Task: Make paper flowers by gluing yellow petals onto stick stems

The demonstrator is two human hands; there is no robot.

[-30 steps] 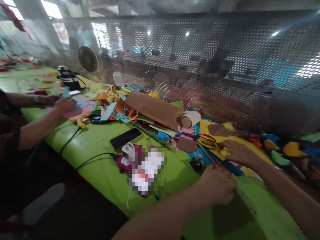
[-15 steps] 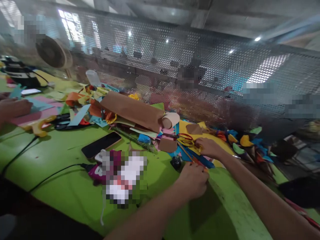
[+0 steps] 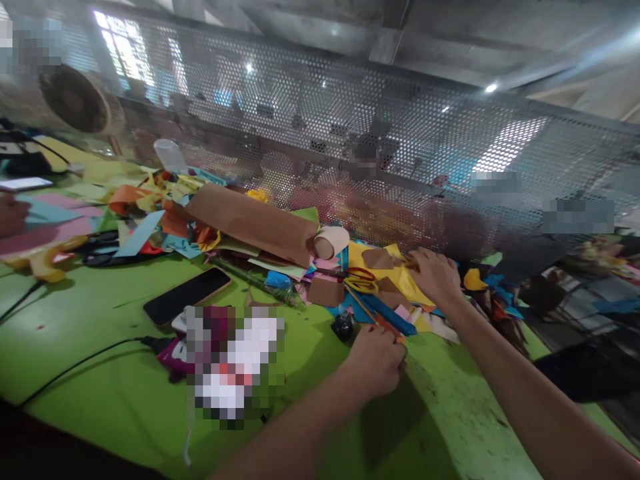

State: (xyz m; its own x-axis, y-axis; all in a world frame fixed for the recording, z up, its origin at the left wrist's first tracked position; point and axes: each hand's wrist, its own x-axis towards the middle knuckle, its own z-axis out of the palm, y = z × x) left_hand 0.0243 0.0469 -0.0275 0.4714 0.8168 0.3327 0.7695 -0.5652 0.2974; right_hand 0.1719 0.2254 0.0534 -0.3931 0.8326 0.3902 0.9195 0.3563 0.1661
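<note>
My left hand [image 3: 377,357] is curled closed low over the green table, with orange paper [image 3: 389,327] showing at its fingertips. Farther out, my right hand [image 3: 436,275] reaches over yellow paper [image 3: 411,283], fingers stretched out and touching the pile. Between and left of the hands lie scissors with red and yellow handles [image 3: 361,280], a blue paper strip [image 3: 387,313] and brown paper pieces [image 3: 326,292]. A small black bundle [image 3: 343,327] sits just left of my left hand.
A long brown paper sheet [image 3: 255,223] and a paper roll [image 3: 331,242] lie along the perforated metal screen [image 3: 300,120]. A dark phone [image 3: 187,295], purple plug block [image 3: 175,357], cord and yellow glue gun [image 3: 47,263] occupy the left. Another person's hand [image 3: 13,213] is at the far left.
My right hand has moved away from beside the scissors, out and to the right over the yellow paper. My left hand stays about where it was. The view has swung slightly right.
</note>
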